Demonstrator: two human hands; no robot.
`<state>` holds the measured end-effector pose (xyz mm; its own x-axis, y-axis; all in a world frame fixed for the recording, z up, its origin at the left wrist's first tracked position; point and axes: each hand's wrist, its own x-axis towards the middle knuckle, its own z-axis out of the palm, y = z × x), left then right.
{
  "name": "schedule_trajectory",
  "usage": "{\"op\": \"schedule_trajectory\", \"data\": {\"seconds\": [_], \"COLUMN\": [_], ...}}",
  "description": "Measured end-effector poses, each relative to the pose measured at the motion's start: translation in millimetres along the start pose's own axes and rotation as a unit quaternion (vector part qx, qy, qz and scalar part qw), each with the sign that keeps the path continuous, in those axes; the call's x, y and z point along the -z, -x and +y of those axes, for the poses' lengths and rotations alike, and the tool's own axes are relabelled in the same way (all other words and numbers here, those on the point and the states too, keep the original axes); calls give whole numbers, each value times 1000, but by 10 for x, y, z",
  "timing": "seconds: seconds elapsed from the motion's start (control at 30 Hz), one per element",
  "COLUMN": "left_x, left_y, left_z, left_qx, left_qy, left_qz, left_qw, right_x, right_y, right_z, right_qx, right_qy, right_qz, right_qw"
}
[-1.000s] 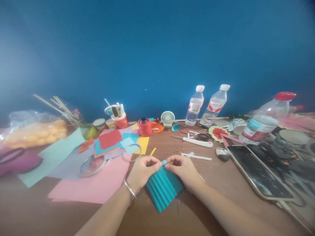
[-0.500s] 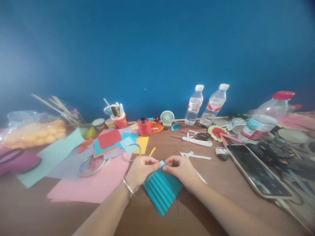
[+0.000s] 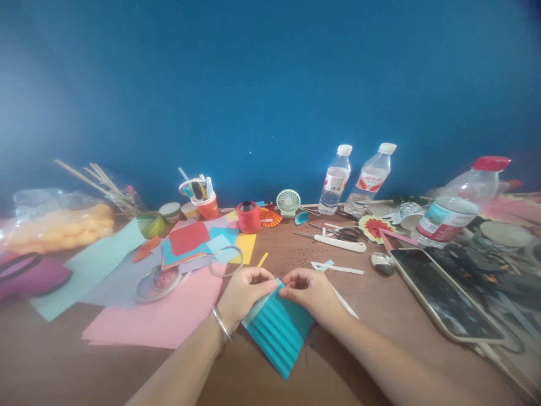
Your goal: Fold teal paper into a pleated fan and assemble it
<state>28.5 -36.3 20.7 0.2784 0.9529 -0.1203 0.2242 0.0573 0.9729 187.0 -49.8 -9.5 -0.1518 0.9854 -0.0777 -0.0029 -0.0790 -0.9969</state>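
Note:
A teal sheet of paper with parallel pleat creases (image 3: pixel 279 327) hangs between my hands, one corner pointing down toward me. My left hand (image 3: pixel 245 293) pinches its upper corner between thumb and fingers; a silver bangle is on that wrist. Close beside it, my right hand (image 3: pixel 310 293) pinches the same top edge from the other side. A lighter strip runs along the paper's upper left edge. Behind the hands lie a small yellow paper strip (image 3: pixel 262 260) and white paper strips (image 3: pixel 342 268).
Pink paper (image 3: pixel 156 321) and other coloured sheets spread to the left. A white-handled knife (image 3: pixel 340 243) and scissors (image 3: pixel 349 233) lie beyond my right hand. Bottles (image 3: pixel 335 183), a small fan (image 3: pixel 288 201) and a red cup of pens (image 3: pixel 205 207) stand along the wall. A phone (image 3: pixel 443 293) lies right.
The teal paper has turned slightly, its lower corner shifting right and a little down, and more of its light left edge shows. Both hands keep their pinch in nearly the same place.

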Motion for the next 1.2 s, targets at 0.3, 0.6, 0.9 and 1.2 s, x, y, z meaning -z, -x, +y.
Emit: {"op": "schedule_trajectory", "data": {"seconds": [0.3,0.6,0.9,1.2], "left_x": [4,-16,15,84], "left_y": [1,-8,-23,-138], "left_z": [31,-37,-49,-152], "left_qx": [8,-1,-19,-48], "left_qy": [-43,31,16,161], "left_qz": [-3,53,68,198], "left_qw": [999,998,997,966], "right_x": [-12,0,5,26], "right_y": [-2,18,40,-18], "right_z": [33,-7,-41,23], "right_qx": [22,37,51,32], "right_qy": [13,69,91,-21], "right_qz": [11,4,5,41], "right_qw": [1000,997,994,998]}}
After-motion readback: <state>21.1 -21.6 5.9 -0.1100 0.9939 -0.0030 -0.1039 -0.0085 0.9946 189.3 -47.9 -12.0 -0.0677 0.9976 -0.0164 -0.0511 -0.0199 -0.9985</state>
